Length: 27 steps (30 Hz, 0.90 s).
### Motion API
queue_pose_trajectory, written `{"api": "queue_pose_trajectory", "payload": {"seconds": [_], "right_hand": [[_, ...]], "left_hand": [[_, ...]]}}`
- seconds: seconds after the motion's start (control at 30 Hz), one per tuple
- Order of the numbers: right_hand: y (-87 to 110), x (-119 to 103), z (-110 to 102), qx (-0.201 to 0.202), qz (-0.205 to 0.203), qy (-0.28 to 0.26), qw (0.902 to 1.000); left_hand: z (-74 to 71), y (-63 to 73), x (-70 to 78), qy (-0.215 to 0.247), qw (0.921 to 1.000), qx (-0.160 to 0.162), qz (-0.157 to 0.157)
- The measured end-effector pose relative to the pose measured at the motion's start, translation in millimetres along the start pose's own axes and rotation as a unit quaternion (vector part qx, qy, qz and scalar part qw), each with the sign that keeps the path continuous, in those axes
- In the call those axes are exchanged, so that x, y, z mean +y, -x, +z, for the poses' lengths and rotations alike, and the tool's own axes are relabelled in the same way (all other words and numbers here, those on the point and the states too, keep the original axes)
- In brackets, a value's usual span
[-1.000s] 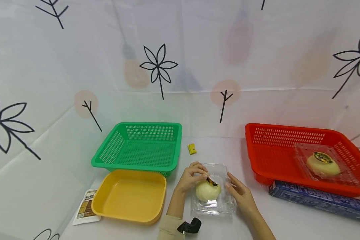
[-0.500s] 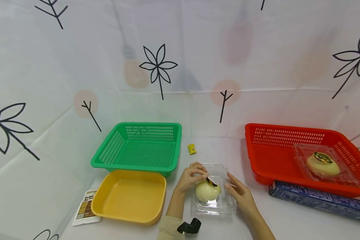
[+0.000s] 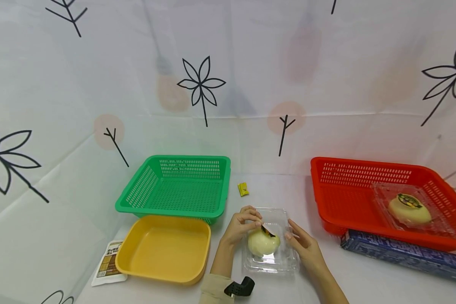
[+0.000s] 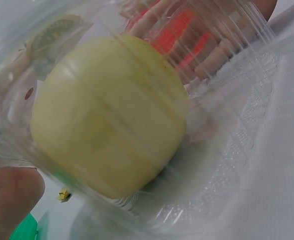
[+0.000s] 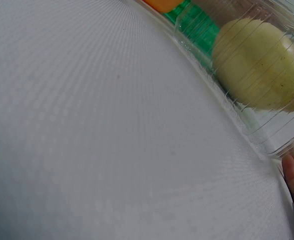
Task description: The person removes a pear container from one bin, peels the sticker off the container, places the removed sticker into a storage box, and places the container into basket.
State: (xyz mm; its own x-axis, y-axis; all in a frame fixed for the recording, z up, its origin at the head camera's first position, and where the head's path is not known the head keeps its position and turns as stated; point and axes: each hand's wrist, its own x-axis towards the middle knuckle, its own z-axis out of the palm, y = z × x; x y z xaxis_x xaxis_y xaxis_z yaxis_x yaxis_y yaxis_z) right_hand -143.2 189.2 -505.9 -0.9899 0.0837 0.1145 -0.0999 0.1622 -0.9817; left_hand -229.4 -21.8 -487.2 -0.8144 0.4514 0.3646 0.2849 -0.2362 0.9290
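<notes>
On the white table in front of me stands a clear plastic clamshell box (image 3: 271, 262), with a round pale yellow-green fruit (image 3: 263, 242) inside. A dark printed sticker (image 3: 268, 231) on its lid has one edge raised and bent. My left hand (image 3: 240, 226) pinches that edge over the box's upper left. At the right side my right hand (image 3: 305, 245) holds the box, thumb above and fingers along the edge. Through the plastic, the left wrist view shows the fruit (image 4: 109, 120) large and the sticker (image 4: 51, 42) beyond it. The right wrist view catches fingertips (image 5: 293, 170) at a box corner.
A green basket (image 3: 172, 212) and a yellow tub (image 3: 163, 276) stand left, near a white pouch (image 3: 109, 261). Right is a red basket (image 3: 349, 162) holding another boxed fruit (image 3: 408, 210), with a long blue box (image 3: 406, 255) before it. A small yellow packet (image 3: 243, 188) lies behind the clear box.
The sticker's lifted edge stands slightly more raised, with less of its print showing. Both hands and the clear box have hardly moved.
</notes>
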Motion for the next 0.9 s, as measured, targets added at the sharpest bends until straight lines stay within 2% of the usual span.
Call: {"api": "queue_pose_trajectory", "payload": {"seconds": [0.27,0.9], "right_hand": [[0.0,1.7,-0.2,0.002,-0.005,-0.004,1.0000],[-0.2,-0.9,-0.2,-0.002,0.006,-0.003,1.0000]], "left_hand": [[-0.8,0.8,-0.7,0.004,1.0000,-0.001,-0.001],[-2.7,-0.1,-2.5,0.014,0.9997,-0.005,0.021]]}}
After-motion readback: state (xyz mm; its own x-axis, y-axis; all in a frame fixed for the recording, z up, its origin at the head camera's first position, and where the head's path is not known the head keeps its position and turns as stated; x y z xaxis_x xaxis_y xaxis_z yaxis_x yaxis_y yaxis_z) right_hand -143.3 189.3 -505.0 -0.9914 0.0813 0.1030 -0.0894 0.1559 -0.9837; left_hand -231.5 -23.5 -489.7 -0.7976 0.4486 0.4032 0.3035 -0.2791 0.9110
